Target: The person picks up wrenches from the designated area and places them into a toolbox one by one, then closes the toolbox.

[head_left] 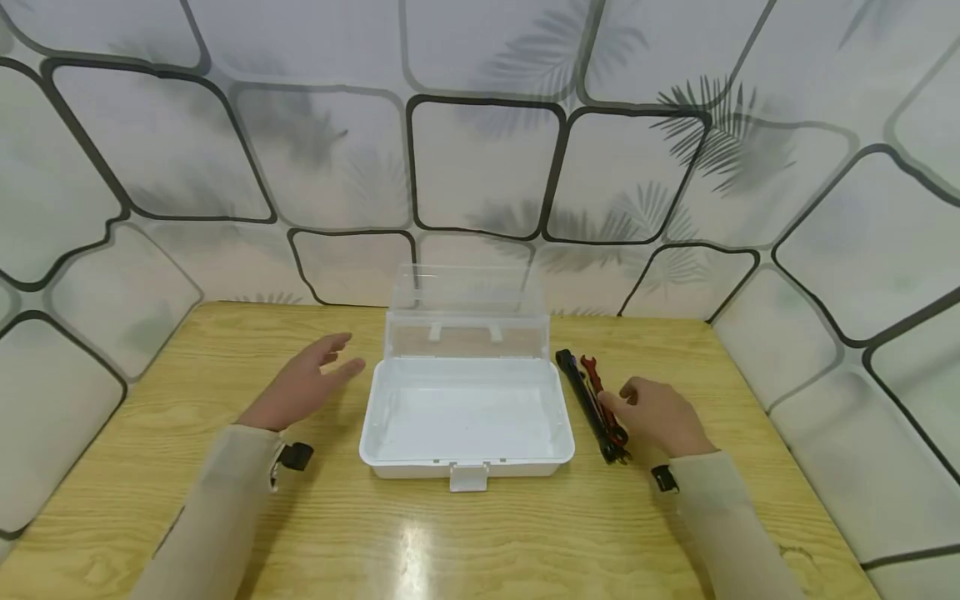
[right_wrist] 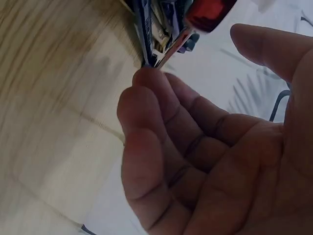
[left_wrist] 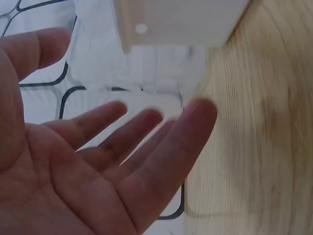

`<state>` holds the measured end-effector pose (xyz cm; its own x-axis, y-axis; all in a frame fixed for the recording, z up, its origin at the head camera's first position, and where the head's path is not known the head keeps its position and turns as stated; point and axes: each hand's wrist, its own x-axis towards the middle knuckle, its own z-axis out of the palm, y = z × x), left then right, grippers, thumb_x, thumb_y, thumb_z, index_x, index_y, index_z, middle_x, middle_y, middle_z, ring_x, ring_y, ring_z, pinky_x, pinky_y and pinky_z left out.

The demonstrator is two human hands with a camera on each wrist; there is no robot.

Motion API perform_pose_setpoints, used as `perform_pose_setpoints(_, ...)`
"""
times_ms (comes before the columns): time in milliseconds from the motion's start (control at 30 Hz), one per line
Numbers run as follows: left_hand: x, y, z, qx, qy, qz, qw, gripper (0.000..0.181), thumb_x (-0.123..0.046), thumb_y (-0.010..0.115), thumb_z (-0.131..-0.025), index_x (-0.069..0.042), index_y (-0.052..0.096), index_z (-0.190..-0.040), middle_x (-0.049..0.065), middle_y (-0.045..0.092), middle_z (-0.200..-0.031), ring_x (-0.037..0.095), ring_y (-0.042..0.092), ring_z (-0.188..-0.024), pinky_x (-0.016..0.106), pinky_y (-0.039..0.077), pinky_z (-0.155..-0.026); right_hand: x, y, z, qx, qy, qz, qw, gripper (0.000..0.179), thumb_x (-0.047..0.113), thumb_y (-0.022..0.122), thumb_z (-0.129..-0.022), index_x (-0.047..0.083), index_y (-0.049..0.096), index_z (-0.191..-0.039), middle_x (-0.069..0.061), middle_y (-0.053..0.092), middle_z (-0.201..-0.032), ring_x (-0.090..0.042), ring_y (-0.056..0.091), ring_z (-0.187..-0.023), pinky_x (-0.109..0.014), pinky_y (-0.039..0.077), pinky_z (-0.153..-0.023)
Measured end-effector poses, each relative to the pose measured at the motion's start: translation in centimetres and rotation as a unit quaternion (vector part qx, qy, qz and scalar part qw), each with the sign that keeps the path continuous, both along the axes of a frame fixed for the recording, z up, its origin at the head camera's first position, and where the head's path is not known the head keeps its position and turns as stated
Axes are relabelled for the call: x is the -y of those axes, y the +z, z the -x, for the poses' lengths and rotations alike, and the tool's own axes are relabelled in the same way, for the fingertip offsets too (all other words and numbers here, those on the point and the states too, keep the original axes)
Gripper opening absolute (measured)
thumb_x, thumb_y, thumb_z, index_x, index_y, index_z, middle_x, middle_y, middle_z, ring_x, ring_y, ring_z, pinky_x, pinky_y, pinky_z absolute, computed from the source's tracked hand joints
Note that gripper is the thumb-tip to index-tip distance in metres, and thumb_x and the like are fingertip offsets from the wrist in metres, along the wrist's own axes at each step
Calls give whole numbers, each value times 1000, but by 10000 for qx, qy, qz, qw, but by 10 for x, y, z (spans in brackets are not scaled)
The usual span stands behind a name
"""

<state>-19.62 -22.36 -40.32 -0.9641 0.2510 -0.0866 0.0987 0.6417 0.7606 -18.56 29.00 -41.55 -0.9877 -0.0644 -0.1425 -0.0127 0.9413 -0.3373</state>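
A white plastic storage box sits mid-table with its see-through lid raised at the back. My left hand hovers left of the box, fingers spread and holding nothing; the left wrist view shows its bare palm. Right of the box lies a bundle of tools: a long black tool, a red open-ended wrench and other slim pieces partly hidden. My right hand is beside this bundle, fingers loosely bent and thumb apart. Its fingertips overlap the tool ends in the right wrist view.
Pale wood-grain table lies under everything. Behind it and on both sides hang white sheets with dark outlined shapes and leaf prints. A latch juts from the front of the box.
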Motion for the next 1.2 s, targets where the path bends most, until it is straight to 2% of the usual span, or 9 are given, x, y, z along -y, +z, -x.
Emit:
perform_pose_setpoints(67,-3,-2,0,340,-208,-447,9982,73,-50,54,-105,-6,35,-160,24,44,-154,44,49,-137,56,51,-101,3,1,-1,132,68,-3,9999,62,64,54,-98,4,70,-107,-9,71,-95,-23,65,-78,-41,52,-66)
perform_pose_setpoints(133,-7,-3,1,694,-381,-769,9939,67,-45,57,-105,-6,41,-156,22,53,-144,38,58,-126,48,58,-91,5,2,-3,245,138,9,9996,56,61,56,-99,6,69,-100,-4,68,-85,-19,60,-70,-37,48,-61)
perform_pose_setpoints(200,-11,-3,0,983,-488,-994,9890,63,-41,60,-104,-6,44,-154,20,57,-135,33,63,-116,44,60,-85,7,4,-4,351,197,18,9992,52,58,58,-99,7,68,-96,-2,66,-79,-19,58,-67,-35,46,-58)
perform_pose_setpoints(267,-13,-4,0,1103,-531,-1083,9865,62,-39,61,-104,-8,44,-154,20,57,-134,30,63,-114,43,61,-83,8,5,-5,408,246,-13,9989,48,54,59,-100,7,68,-95,-1,65,-78,-18,57,-66,-35,45,-57)
perform_pose_setpoints(500,-14,-3,-5,1091,-680,-1231,9840,64,-28,60,-105,-15,33,-162,26,41,-150,36,58,-125,44,60,-86,10,2,-5,434,345,-101,9984,37,43,62,-101,8,68,-90,0,63,-75,-18,55,-65,-34,43,-57)
perform_pose_setpoints(633,-15,-4,-6,1026,-694,-1219,9848,62,-24,59,-106,-13,34,-161,26,40,-151,38,56,-127,43,61,-83,10,-1,-4,395,363,-94,9985,34,39,62,-101,10,64,-83,0,59,-70,-18,51,-62,-32,40,-56)
perform_pose_setpoints(867,-26,-7,-4,991,-365,-1605,9814,55,-14,56,-105,-1,38,-156,25,41,-156,44,51,-136,45,61,-84,10,-4,-3,422,405,-258,9980,29,32,61,-100,10,60,-81,-2,57,-73,-18,49,-63,-32,38,-56)
perform_pose_setpoints(1067,-31,-6,-3,911,-200,-1483,9845,54,-14,55,-105,1,39,-154,23,44,-153,43,53,-134,46,61,-84,10,-6,-3,453,481,-248,9975,31,28,62,-98,11,56,-74,0,51,-66,-15,43,-59,-31,36,-56)
perform_pose_setpoints(1200,-33,-7,-3,893,-143,-1428,9856,53,-15,55,-105,0,39,-154,22,44,-151,42,53,-134,45,61,-82,9,-8,-3,403,379,-197,9983,33,29,64,-96,12,53,-70,2,46,-62,-14,40,-56,-30,33,-54)
